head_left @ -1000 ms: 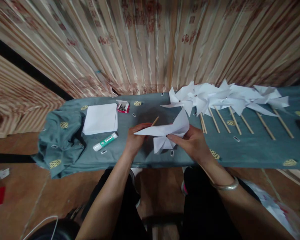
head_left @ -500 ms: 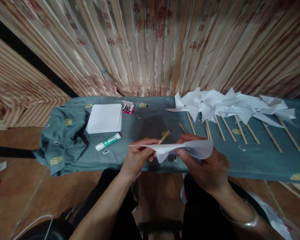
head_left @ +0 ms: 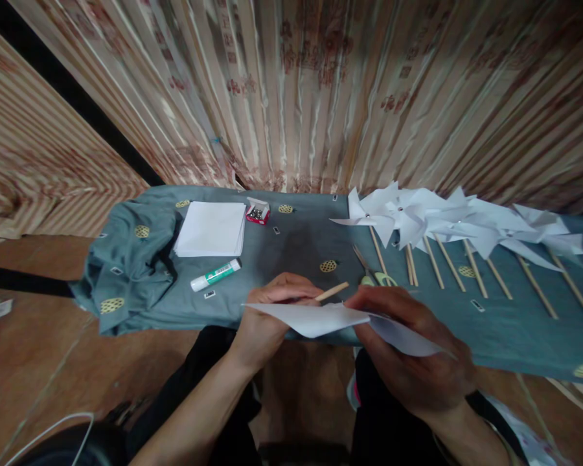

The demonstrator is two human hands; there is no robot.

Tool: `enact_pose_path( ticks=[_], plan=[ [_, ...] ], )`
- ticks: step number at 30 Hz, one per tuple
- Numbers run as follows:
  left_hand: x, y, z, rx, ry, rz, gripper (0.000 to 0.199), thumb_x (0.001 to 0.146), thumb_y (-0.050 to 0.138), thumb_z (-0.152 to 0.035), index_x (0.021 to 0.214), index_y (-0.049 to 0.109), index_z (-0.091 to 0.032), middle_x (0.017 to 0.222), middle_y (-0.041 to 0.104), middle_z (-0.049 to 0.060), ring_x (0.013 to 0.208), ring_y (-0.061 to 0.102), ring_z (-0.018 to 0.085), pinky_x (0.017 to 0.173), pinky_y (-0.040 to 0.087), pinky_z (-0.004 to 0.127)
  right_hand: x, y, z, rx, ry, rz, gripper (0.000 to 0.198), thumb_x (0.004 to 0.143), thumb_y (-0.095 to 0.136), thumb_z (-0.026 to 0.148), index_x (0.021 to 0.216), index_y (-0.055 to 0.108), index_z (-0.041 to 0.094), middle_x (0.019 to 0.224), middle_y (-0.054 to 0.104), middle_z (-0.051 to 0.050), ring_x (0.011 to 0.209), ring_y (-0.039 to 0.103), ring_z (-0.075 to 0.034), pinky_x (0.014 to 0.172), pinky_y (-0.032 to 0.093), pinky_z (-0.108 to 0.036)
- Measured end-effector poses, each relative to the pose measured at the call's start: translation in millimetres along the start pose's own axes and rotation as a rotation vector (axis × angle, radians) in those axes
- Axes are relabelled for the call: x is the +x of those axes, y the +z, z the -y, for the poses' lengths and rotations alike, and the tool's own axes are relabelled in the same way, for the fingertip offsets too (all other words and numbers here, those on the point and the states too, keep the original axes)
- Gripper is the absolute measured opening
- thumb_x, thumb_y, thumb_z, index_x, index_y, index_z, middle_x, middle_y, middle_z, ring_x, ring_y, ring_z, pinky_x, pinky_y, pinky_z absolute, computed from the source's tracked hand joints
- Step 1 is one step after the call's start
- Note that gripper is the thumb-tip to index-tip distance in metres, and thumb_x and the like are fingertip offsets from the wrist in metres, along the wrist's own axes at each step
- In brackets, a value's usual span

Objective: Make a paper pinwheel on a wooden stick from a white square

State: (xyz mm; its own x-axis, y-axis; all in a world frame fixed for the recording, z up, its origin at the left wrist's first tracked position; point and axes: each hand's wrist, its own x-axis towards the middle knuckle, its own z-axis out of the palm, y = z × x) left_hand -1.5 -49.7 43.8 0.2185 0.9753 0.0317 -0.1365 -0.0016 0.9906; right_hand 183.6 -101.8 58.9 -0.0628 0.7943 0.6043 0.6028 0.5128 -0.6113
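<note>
My left hand [head_left: 265,323] is closed around a thin wooden stick [head_left: 334,290], whose end juts out to the right past the fingers. Below it, a white paper pinwheel [head_left: 311,321] is seen nearly edge-on, held up off the table between both hands. My right hand [head_left: 418,362] pinches the pinwheel near its middle, with one paper blade lying across the fingers. The centre of the pinwheel is mostly hidden, so I cannot tell whether the stick touches it. Scissors [head_left: 377,278] with pale green handles lie just beyond the right hand.
A row of finished-looking pinwheels [head_left: 432,213] on sticks lies at the back right. To the left are a stack of white paper [head_left: 211,228], a small red box of metal pins [head_left: 258,212] and a glue stick [head_left: 216,274]. Bunched tablecloth [head_left: 140,259] covers the left end.
Both hands have come lower, and the right has shifted rightward. The stick has swung flatter, pointing more to the right. The pinwheel's right blade now tilts down. The scissors' handles have come into sight.
</note>
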Motion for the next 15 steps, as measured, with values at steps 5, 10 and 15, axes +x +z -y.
enact_pose_path(
  ticks=[5, 10, 15],
  plan=[
    [1, 1, -2, -0.031, -0.001, -0.022, 0.011, 0.067, 0.083, -0.017, 0.073, 0.082, -0.026, 0.079, 0.075, 0.005, 0.074, 0.069, 0.016, 0.068, 0.056, 0.024, 2, -1, 2, -0.014, 0.018, 0.048, 0.030, 0.090, 0.061, 0.024, 0.119, 0.062, 0.031, 0.092, 0.078, -0.002, 0.087, 0.075, -0.023, 0.078, 0.063, -0.032],
    [0, 0, -1, -0.010, 0.022, -0.041, 0.010, 0.067, 0.084, -0.020, 0.075, 0.082, -0.026, 0.081, 0.075, 0.006, 0.074, 0.069, 0.017, 0.065, 0.057, 0.025, 10, -3, 6, -0.004, 0.037, 0.085, 0.025, 0.093, 0.056, 0.027, 0.116, 0.064, 0.032, 0.091, 0.078, -0.002, 0.088, 0.075, -0.023, 0.076, 0.064, -0.031],
    [0, 0, 0, 0.047, 0.067, -0.024, 0.007, 0.069, 0.084, -0.024, 0.075, 0.082, -0.025, 0.080, 0.076, 0.007, 0.075, 0.069, 0.018, 0.067, 0.057, 0.027, 10, -8, 2, -0.006, 0.051, 0.139, 0.027, 0.091, 0.057, 0.026, 0.117, 0.063, 0.032, 0.094, 0.077, -0.001, 0.091, 0.074, -0.022, 0.080, 0.064, -0.031]
  ],
)
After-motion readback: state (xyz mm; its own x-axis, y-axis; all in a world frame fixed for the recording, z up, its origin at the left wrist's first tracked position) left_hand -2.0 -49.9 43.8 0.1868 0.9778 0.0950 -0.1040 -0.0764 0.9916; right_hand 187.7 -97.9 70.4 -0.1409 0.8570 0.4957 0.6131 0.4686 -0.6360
